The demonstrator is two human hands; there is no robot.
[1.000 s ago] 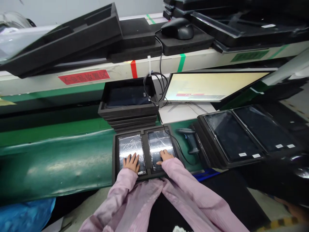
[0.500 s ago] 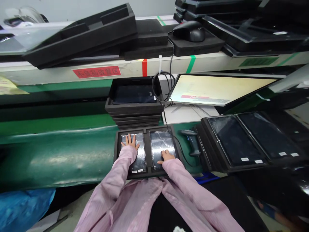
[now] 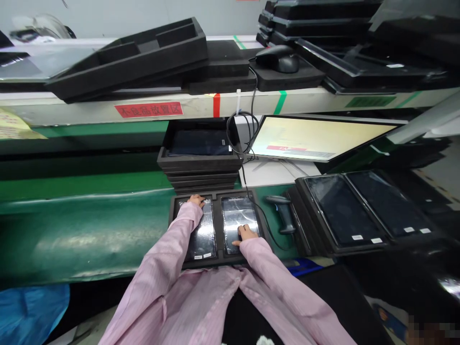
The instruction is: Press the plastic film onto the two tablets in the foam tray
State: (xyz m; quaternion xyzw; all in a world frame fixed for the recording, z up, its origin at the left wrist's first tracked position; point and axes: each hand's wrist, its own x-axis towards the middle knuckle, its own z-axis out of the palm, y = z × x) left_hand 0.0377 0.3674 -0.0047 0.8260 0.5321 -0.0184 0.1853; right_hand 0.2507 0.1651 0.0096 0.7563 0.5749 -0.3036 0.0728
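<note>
In front of me lies a black foam tray with two flat, dark, tablet-like panels side by side in its slots. My left hand is at the top end of the left panel, its fingers bent together near the edge; what they hold, if anything, is hidden. Two small white labels sit at that panel's lower end. My right hand rests on the right panel, thumb apart from the curved fingers. Shiny clear film appears to cover both panels.
Behind the tray stands a stack of foam trays. A handheld scanner lies right, its cable crossing the tray corner. Further right are more trayed panels. A monitor sits beneath a shelf holding a mouse and a tilted foam tray.
My left hand has gone from lying spread on the left panel to its top end, with fingers now bent. My right hand stays on the right panel. The camera view has shifted slightly.
</note>
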